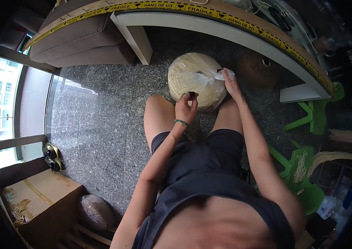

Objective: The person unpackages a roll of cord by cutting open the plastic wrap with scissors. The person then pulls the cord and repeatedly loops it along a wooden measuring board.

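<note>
A clear plastic bag (184,70) filled with a pale cream coil of thin strands sits on the floor just beyond my knees. My right hand (231,85) grips its gathered neck (213,77) on the right side. Over the bag's near left edge, my left hand (185,108) pinches a small dark object (192,96) whose kind I cannot make out. A bit of something dark and red shows by my right fingertips, too small to name.
A white-legged table (184,21) edged with yellow "fragile" tape stands ahead. Green plastic stools (304,178) are at the right, one bearing pale strands (299,167). A brown cushioned seat (84,37) is at upper left, a cardboard box (43,191) at lower left.
</note>
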`<state>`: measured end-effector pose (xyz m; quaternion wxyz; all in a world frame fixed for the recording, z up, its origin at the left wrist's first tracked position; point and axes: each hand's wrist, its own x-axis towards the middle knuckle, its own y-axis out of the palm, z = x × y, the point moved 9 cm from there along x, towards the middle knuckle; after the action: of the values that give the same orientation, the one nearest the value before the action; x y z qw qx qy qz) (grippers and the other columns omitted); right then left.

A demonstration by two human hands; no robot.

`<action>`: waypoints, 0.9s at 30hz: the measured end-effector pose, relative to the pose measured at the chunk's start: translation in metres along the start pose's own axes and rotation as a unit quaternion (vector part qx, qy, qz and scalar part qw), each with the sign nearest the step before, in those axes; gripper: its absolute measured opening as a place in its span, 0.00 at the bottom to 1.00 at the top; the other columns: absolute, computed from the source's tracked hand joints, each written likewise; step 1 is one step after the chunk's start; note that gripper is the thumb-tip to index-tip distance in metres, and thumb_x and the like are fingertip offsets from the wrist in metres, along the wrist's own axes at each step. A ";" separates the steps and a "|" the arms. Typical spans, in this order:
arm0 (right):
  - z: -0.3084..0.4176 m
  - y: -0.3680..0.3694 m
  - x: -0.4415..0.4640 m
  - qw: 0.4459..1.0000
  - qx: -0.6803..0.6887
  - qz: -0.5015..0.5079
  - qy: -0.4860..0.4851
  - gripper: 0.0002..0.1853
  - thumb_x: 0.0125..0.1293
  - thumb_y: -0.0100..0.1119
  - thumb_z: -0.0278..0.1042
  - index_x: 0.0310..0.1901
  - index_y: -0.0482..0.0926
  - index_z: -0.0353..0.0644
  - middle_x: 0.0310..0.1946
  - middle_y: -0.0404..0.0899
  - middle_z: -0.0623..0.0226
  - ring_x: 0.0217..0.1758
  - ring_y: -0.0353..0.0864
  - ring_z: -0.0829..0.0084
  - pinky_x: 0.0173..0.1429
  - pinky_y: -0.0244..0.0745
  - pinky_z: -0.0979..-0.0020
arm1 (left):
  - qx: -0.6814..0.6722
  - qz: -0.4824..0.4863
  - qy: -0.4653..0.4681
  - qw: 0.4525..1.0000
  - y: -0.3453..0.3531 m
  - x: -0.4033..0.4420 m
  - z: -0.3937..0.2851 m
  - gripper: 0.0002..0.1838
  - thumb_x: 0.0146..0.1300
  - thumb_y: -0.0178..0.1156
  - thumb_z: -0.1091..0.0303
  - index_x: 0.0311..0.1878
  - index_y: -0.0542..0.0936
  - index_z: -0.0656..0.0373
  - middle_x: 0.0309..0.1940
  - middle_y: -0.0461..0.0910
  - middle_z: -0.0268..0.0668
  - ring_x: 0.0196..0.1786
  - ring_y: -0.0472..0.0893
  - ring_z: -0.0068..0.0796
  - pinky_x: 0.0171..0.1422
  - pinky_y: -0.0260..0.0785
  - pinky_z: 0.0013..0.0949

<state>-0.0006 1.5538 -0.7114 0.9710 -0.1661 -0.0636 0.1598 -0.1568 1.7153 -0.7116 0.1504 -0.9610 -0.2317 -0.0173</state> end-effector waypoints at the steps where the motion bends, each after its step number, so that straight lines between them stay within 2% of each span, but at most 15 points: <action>1: 0.005 -0.003 -0.003 0.998 -0.058 0.013 0.007 0.19 0.64 0.39 0.46 0.40 0.77 0.41 0.40 0.73 0.56 0.44 0.71 0.66 0.49 0.62 0.72 | 0.058 -0.004 0.070 0.996 0.003 0.011 -0.012 0.13 0.48 0.56 0.70 0.38 0.75 0.62 0.30 0.74 0.42 0.36 0.75 0.39 0.44 0.66 0.36; 2: 0.009 -0.005 -0.007 0.993 -0.114 0.027 0.015 0.19 0.63 0.40 0.46 0.39 0.78 0.41 0.39 0.73 0.56 0.43 0.71 0.67 0.48 0.63 0.70 | 0.052 0.000 0.064 0.997 0.008 0.022 -0.010 0.13 0.48 0.56 0.70 0.38 0.75 0.62 0.30 0.74 0.42 0.36 0.75 0.39 0.44 0.66 0.36; 4: 0.038 -0.001 -0.008 0.987 -0.152 0.041 -0.006 0.19 0.63 0.42 0.46 0.38 0.78 0.41 0.34 0.75 0.56 0.39 0.74 0.68 0.44 0.66 0.71 | 0.130 -0.034 0.192 0.972 0.020 0.037 -0.039 0.17 0.46 0.59 0.69 0.41 0.71 0.65 0.29 0.74 0.42 0.34 0.75 0.41 0.48 0.63 0.36; 6: 0.052 0.024 -0.010 0.986 -0.089 0.127 0.067 0.18 0.63 0.43 0.46 0.37 0.78 0.41 0.27 0.76 0.57 0.31 0.76 0.69 0.39 0.68 0.73 | 0.140 -0.012 0.213 0.967 0.035 0.052 -0.033 0.19 0.45 0.61 0.68 0.41 0.70 0.64 0.28 0.74 0.41 0.34 0.75 0.41 0.47 0.62 0.37; 7: 0.074 0.032 -0.010 0.983 -0.133 0.127 -0.011 0.21 0.64 0.41 0.47 0.34 0.78 0.37 0.23 0.77 0.61 0.25 0.76 0.73 0.36 0.69 0.75 | 0.156 0.019 0.238 0.958 0.043 0.055 -0.035 0.21 0.44 0.62 0.67 0.42 0.69 0.63 0.27 0.75 0.40 0.33 0.74 0.41 0.46 0.62 0.38; 8: 0.067 0.037 -0.012 0.981 -0.129 0.145 -0.004 0.21 0.64 0.41 0.47 0.34 0.78 0.37 0.23 0.77 0.61 0.25 0.76 0.73 0.36 0.69 0.75 | 0.176 0.014 0.220 0.960 0.039 0.057 -0.020 0.17 0.44 0.62 0.65 0.36 0.71 0.61 0.26 0.75 0.38 0.33 0.75 0.39 0.42 0.61 0.36; 10: 0.079 0.047 -0.015 0.977 0.063 0.202 -0.038 0.22 0.65 0.40 0.47 0.37 0.76 0.35 0.25 0.78 0.63 0.25 0.75 0.77 0.35 0.69 0.78 | 0.251 0.058 0.136 0.957 0.038 0.055 0.001 0.13 0.45 0.62 0.63 0.31 0.73 0.59 0.24 0.75 0.38 0.33 0.75 0.36 0.39 0.60 0.35; 12: 0.076 0.017 -0.014 0.986 0.128 0.109 0.017 0.20 0.65 0.40 0.45 0.41 0.73 0.34 0.25 0.78 0.65 0.25 0.74 0.81 0.34 0.68 0.81 | 0.244 0.064 0.119 0.960 0.037 0.042 0.017 0.12 0.48 0.60 0.62 0.30 0.75 0.60 0.25 0.76 0.41 0.32 0.76 0.37 0.38 0.62 0.36; 14: 0.043 -0.013 -0.012 0.994 0.102 -0.010 0.042 0.16 0.64 0.43 0.42 0.40 0.72 0.36 0.21 0.77 0.66 0.23 0.72 0.84 0.30 0.66 0.83 | 0.105 0.031 0.044 0.993 0.030 0.036 0.042 0.14 0.52 0.58 0.61 0.34 0.75 0.63 0.27 0.76 0.46 0.32 0.77 0.39 0.36 0.65 0.34; 16: 0.005 -0.019 -0.016 0.996 -0.033 -0.033 0.075 0.11 0.60 0.49 0.36 0.36 0.74 0.36 0.21 0.76 0.67 0.23 0.72 0.84 0.28 0.65 0.82 | 0.089 0.049 -0.012 0.995 0.036 0.038 0.064 0.15 0.54 0.56 0.62 0.36 0.75 0.67 0.27 0.76 0.46 0.30 0.77 0.33 0.34 0.66 0.30; 18: -0.004 0.000 -0.024 0.998 -0.054 0.025 0.022 0.07 0.56 0.52 0.30 0.32 0.76 0.37 0.21 0.76 0.67 0.23 0.73 0.83 0.28 0.66 0.80 | -0.020 0.054 -0.082 0.995 0.041 0.041 0.078 0.13 0.53 0.55 0.62 0.31 0.75 0.66 0.21 0.75 0.47 0.26 0.75 0.37 0.33 0.66 0.31; 20: 0.015 0.020 -0.031 0.996 -0.056 0.066 -0.007 0.07 0.53 0.53 0.27 0.34 0.76 0.37 0.25 0.76 0.62 0.28 0.75 0.70 0.35 0.69 0.72 | -0.041 0.050 -0.078 0.995 0.045 0.043 0.087 0.13 0.54 0.54 0.63 0.31 0.74 0.67 0.22 0.75 0.44 0.26 0.74 0.30 0.33 0.64 0.29; 22: 0.026 0.033 -0.029 0.982 -0.152 0.049 -0.103 0.11 0.48 0.57 0.27 0.36 0.75 0.37 0.27 0.76 0.62 0.35 0.73 0.63 0.42 0.66 0.67 | -0.118 0.098 -0.086 0.984 0.055 0.043 0.091 0.13 0.57 0.53 0.65 0.36 0.73 0.68 0.28 0.74 0.32 0.31 0.69 0.17 0.36 0.63 0.24; 26: 0.009 0.051 -0.021 0.976 -0.191 0.066 -0.082 0.11 0.45 0.59 0.28 0.32 0.73 0.37 0.27 0.74 0.63 0.36 0.71 0.61 0.44 0.62 0.63 | -0.098 0.117 -0.106 0.983 0.052 0.043 0.080 0.12 0.55 0.56 0.66 0.36 0.73 0.66 0.29 0.74 0.32 0.33 0.69 0.15 0.40 0.63 0.22; 27: 0.006 0.052 -0.021 0.976 -0.197 0.064 -0.064 0.10 0.43 0.59 0.28 0.29 0.71 0.37 0.26 0.73 0.64 0.34 0.70 0.61 0.42 0.62 0.62 | -0.082 0.110 -0.106 0.985 0.049 0.042 0.074 0.13 0.53 0.58 0.67 0.37 0.72 0.67 0.30 0.74 0.35 0.35 0.71 0.20 0.42 0.63 0.25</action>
<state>-0.0360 1.5952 -0.7250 0.9008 -0.3474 -0.1457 0.2161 -0.0996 1.7139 -0.7919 0.0465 -0.9861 -0.1371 0.0818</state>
